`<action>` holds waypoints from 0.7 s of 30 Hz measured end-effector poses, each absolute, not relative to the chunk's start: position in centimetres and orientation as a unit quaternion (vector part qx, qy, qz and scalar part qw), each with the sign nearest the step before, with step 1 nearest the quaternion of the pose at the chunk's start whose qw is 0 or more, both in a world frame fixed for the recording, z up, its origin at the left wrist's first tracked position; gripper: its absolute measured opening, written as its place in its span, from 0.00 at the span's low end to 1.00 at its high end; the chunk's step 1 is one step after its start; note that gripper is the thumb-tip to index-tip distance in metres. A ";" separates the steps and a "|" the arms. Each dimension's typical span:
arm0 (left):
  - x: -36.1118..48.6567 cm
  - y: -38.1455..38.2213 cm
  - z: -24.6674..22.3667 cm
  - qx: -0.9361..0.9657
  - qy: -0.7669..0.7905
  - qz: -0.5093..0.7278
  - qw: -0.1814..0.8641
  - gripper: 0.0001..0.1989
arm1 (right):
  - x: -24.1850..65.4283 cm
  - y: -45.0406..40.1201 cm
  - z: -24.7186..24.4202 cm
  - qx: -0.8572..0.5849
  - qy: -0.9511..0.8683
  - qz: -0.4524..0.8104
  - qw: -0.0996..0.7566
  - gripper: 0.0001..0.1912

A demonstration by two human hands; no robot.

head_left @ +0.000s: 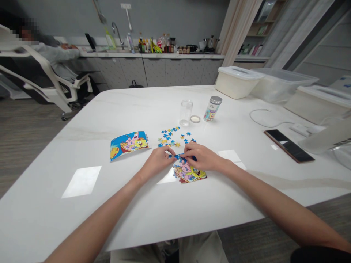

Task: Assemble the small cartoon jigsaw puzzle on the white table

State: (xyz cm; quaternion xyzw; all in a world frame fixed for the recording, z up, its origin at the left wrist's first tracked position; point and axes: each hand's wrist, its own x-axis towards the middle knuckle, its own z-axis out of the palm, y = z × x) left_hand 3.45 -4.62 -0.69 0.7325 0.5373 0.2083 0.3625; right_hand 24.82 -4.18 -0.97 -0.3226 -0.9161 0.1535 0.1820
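Note:
My left hand [157,160] and my right hand [201,156] meet over a strip of blue jigsaw pieces [181,157], and the fingertips of both pinch it. Just below my hands lies a partly assembled cartoon jigsaw puzzle [189,172], partly hidden by my fingers. Beyond them is a scatter of loose jigsaw pieces [170,136]. A printed picture card [129,145] lies to the left. Farther back stand an empty glass jar [186,113], its round lid [195,119] and a printed cylindrical container [212,108].
The white marble table [82,124] holds everything. A black phone [289,146] and a white cable [263,118] lie to the right. Plastic tubs [236,82] stand at the back right. A person [57,54] reclines in a white chair [35,73] beyond the table, before a counter with bottles.

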 end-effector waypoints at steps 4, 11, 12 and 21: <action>3.2 -4.5 -0.6 0.669 0.547 0.229 0.448 0.08 | 24.9 -4.1 -1.0 -0.317 -0.919 0.145 0.183 0.13; 3.0 -5.2 0.9 0.534 0.521 0.233 0.623 0.12 | 24.4 -4.4 -0.6 -0.329 -0.905 0.157 0.218 0.10; 3.0 -5.3 1.0 0.527 0.520 0.236 0.629 0.12 | 24.2 -4.6 -0.5 -0.342 -0.892 0.183 0.233 0.09; 2.2 -5.0 1.9 0.493 0.521 0.296 0.631 0.12 | 22.7 -5.4 -0.1 -0.454 -0.761 0.341 0.315 0.06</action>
